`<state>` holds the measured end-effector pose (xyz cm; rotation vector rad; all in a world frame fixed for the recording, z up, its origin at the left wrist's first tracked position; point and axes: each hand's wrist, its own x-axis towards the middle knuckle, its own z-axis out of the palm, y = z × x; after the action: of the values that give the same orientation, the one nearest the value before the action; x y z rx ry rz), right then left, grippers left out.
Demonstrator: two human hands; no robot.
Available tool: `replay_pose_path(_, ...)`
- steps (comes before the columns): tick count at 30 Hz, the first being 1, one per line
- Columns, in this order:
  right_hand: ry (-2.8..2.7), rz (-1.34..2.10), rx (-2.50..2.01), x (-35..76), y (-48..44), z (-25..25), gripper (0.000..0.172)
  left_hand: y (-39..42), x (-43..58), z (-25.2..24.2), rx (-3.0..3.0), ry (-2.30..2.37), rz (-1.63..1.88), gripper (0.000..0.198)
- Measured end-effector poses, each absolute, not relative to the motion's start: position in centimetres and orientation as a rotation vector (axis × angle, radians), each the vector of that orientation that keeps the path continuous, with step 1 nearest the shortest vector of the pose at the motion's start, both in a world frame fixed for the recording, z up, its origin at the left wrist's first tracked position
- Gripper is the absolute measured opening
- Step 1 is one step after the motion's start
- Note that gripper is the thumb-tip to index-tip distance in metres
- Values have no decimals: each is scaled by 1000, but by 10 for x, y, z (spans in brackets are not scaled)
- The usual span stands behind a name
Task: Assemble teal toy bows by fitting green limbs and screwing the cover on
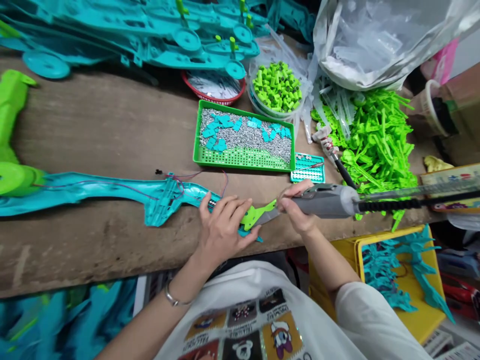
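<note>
A long teal plastic shell (123, 187) lies along the workbench, with thin red and dark wires running through it. Bent over its right end, my left hand (223, 225) grips it, with fingers on the top side and the thumb near a bright green plastic piece (255, 214). My right hand (298, 210) is wrapped around a grey electric screwdriver (326, 201) with a cord trailing to the right. The screwdriver points left, towards the green piece, and its tip is hidden around my right fingers and the green piece.
Beyond my hands stands a green tray (243, 165) of screws and small teal pieces. A bowl of green caps (277, 87), a red basket (215, 100), a pile of green parts (378, 145) and stacked teal shells (112, 35) lie behind. A yellow bin (431, 260) sits low right.
</note>
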<state>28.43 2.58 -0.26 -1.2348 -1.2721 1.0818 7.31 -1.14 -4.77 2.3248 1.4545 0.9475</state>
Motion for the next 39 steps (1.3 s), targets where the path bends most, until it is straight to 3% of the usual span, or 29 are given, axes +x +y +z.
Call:
replay_pose_path(10,-1547,1276,-877,287,63,20,25,-10,73,-50,2352,1461,986,53)
replay_pose_path(13,-1388,1077,-781,284,92,29,29,-10,73,-49,2352,1470,984,53)
replay_pose_path(17,-1171,832,-871,278,129,19,32,-10,73,-51,2339,1470,997,52)
replay_pose_path(24,-1120,802,-1059,277,147,-8,39,-10,72,-52,2323,1457,983,53)
replay_pose_path(29,-1133,828,-1016,275,147,-4,31,-10,72,-52,2325,1464,1005,53)
replay_pose_path(35,-1191,873,-1058,274,152,-1,38,-9,71,-55,2334,1448,1003,54)
replay_pose_path(39,-1217,840,-999,283,136,15,33,-9,68,-50,2352,1426,969,53)
